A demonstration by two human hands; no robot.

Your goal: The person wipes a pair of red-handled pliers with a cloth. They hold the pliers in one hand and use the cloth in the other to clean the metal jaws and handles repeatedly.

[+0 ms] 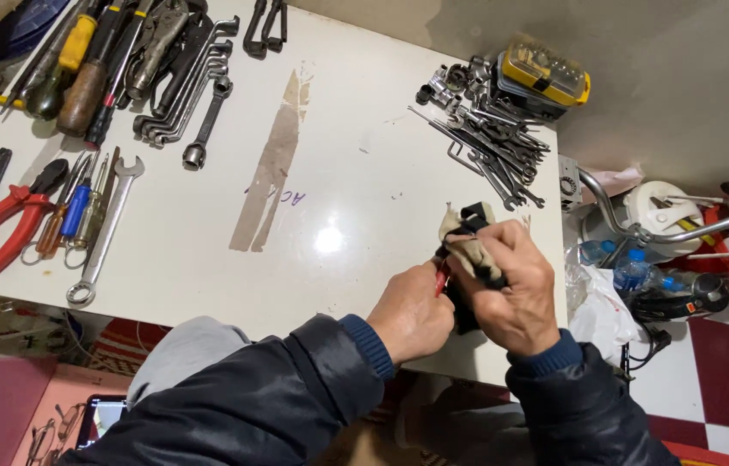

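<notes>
A small black plastic part wrapped in a tan cloth [469, 244] is held over the near right edge of the white table top [347, 155]. It is gripped by the right hand [515, 289], whose fingers are closed tight around the cloth and the black part. The left hand [412, 312] is closed too, just beside the right hand and touching it, and a thin tool with a red handle [440, 280] is pinched in it. The tip of that tool is hidden by the hands, so it cannot be told where it touches. Dark puffy sleeves with blue cuffs [370, 343] are worn on both arms. On the far right of the table a pile of grey metal hex keys and sockets [490, 142] is seen, with a yellow and black bit case [544, 76] next to it. On the left side, red-handled pliers [11, 220], a long silver spanner [106, 233] and a blue-handled screwdriver [76, 210] are laid side by side. More dark spanners [188, 86] and big screwdrivers are spread at the far left corner. A strip of brown tape [274, 164] is stuck on the middle of the table.
</notes>
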